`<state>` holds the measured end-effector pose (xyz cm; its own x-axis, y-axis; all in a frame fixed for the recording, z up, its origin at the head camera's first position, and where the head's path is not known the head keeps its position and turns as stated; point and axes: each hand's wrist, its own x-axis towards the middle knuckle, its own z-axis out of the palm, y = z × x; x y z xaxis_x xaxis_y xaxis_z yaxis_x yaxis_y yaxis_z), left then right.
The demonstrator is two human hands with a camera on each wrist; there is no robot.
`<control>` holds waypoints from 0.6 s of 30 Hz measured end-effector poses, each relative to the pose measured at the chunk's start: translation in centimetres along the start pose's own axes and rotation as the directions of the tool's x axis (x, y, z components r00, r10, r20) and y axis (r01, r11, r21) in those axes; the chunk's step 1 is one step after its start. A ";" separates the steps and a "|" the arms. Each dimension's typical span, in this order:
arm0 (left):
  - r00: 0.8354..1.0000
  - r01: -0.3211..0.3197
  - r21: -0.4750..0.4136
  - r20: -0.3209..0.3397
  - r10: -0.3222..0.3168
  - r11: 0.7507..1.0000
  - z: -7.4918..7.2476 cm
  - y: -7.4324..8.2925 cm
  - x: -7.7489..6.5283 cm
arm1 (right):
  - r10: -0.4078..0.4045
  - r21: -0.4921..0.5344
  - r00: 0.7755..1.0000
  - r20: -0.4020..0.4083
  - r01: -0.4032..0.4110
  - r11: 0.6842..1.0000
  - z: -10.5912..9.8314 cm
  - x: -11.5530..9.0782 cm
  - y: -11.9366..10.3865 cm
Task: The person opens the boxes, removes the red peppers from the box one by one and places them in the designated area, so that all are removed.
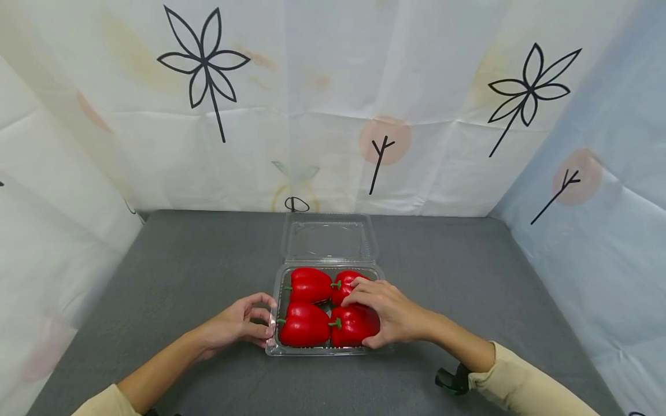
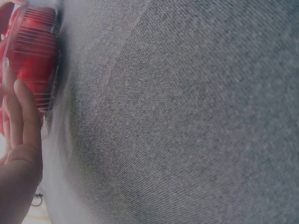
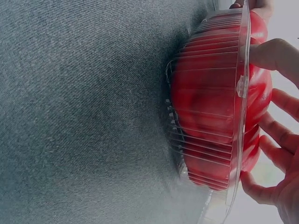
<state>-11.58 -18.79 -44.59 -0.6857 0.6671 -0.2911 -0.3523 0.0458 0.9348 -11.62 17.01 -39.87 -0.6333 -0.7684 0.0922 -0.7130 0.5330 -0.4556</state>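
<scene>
Right hand (image 1: 392, 312): clasping near-right red bell pepper (image 1: 356, 326). Left hand (image 1: 239, 322): fingers apart, touching clear plastic clamshell (image 1: 322, 351). Lid (image 1: 330, 237) back, four red bell peppers (image 1: 310, 284) inside.

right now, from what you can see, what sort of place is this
Probably a makeshift work or filming booth: printed sheets stand around the back and sides of a gray cloth-covered table, where an open clear container holds four red bell peppers.
</scene>
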 end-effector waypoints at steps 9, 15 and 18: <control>1.000 0.006 0.003 -0.002 -0.006 1.000 0.0 0.0 0.1 | -0.003 0.000 1.000 0.002 0.003 1.000 0.0 0.1 0.1; 1.000 0.008 -0.002 -0.005 -0.008 1.000 0.1 0.0 0.0 | 0.031 0.042 0.999 0.014 -0.031 0.999 -0.1 0.0 -0.1; 1.000 0.008 -0.002 -0.009 -0.008 1.000 0.1 0.0 0.0 | 0.042 0.060 0.999 0.022 -0.043 0.997 -0.2 0.0 -0.1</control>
<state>-11.50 -18.71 -44.57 -0.6886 0.6602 -0.2999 -0.3587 0.0494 0.9321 -11.61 17.06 -39.67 -0.6560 -0.7529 0.0536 -0.6657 0.5436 -0.5113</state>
